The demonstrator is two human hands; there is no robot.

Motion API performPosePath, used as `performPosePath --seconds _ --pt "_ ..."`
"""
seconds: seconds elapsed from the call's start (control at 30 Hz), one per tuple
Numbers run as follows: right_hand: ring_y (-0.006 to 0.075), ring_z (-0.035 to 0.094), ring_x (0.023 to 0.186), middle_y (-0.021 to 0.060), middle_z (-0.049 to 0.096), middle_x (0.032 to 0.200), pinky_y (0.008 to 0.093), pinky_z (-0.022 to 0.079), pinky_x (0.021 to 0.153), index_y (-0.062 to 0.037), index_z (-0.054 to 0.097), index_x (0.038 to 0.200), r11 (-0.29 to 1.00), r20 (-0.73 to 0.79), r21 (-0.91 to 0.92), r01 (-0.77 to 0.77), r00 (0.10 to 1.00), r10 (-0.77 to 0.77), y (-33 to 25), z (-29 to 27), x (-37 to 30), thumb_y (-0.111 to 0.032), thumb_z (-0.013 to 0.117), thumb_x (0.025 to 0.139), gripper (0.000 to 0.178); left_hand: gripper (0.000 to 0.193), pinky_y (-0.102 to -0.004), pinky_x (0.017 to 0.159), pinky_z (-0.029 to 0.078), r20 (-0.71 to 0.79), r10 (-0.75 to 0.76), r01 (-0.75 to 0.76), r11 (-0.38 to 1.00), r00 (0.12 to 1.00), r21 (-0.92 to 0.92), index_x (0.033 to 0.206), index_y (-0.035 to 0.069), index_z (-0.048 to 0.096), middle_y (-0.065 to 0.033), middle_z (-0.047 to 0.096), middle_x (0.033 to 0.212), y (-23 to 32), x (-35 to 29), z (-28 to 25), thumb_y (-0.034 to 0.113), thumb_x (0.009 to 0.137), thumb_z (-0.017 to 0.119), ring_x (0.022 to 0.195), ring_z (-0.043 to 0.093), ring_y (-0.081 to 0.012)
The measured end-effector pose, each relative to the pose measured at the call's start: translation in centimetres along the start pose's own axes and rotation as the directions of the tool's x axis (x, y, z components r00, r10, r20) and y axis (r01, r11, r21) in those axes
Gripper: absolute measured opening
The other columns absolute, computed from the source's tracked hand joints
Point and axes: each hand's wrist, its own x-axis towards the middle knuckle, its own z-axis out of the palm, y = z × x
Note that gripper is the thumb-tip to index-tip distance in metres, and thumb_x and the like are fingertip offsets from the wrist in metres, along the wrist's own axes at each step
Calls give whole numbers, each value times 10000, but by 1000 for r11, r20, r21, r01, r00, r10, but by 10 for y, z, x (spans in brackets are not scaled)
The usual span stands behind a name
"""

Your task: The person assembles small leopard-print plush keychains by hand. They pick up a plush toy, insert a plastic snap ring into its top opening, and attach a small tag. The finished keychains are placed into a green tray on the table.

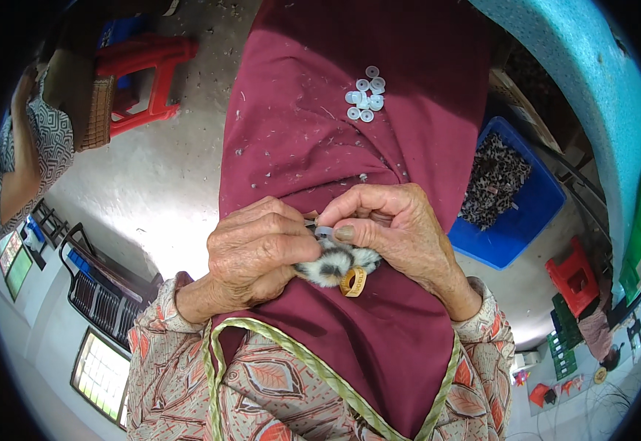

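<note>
My left hand (pixel 254 248) is closed around a small black-and-white furry plush piece (pixel 326 266) in my lap. A yellow printed ribbon loop (pixel 353 282) sticks out from its near side. Between the thumb and fingers of my right hand (pixel 397 226), a small translucent white plastic disc (pixel 323 231) is pressed against the fur's far side. My fingers hide part of the disc and most of the plush's far edge. Farther off, several similar discs (pixel 367 95) lie in a loose cluster on the maroon cloth (pixel 298 132) over my lap.
At the right, a blue plastic bin (pixel 541 202) holds many black-and-white furry pieces (pixel 493 180). Red stools (pixel 160 81) (pixel 576 278) stand on the floor at both sides. Another person's arm (pixel 22 162) shows at the far left. A turquoise surface (pixel 592 81) curves along the right.
</note>
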Motion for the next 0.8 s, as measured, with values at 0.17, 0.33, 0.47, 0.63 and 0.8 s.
performPosePath --seconds 0.17,0.33,0.47,0.63,0.8 --pt "57 610 770 40 677 827 202 499 669 28 666 961 985 -53 -112 130 989 -136 8 4 -2 -29 631 863 118 241 -339 561 501 -28 1 1 998 1000 56 771 -10 632 -99 593 674 3 1 2 -64 536 629 617 603 -249" --pt "45 607 743 34 677 808 201 498 642 26 654 964 974 -85 -68 217 971 -222 14 11 -7 -20 622 870 110 230 -338 557 505 -19 73 -70 988 997 135 776 -11 630 -103 595 678 5 2 2 -60 552 636 623 606 -246" --pt "47 608 742 38 680 817 198 496 641 32 651 968 976 -146 -11 216 966 -215 18 18 -9 -11 622 866 114 222 -344 563 516 2 126 -124 973 992 196 793 -13 625 -105 592 677 8 4 2 -57 576 643 630 612 -246" --pt "49 602 743 36 680 816 206 491 652 36 656 953 989 -198 15 150 970 -144 19 20 -10 -32 621 869 113 218 -338 560 523 -7 132 -127 966 991 224 790 -17 619 -110 583 666 8 7 2 -66 579 644 616 613 -249" --pt "49 593 746 33 678 808 218 484 659 33 662 942 988 -208 -29 149 966 -152 20 18 -5 -62 614 877 125 211 -333 546 516 -42 67 -59 981 997 183 758 -20 615 -119 575 657 5 6 4 -86 559 638 604 611 -253"
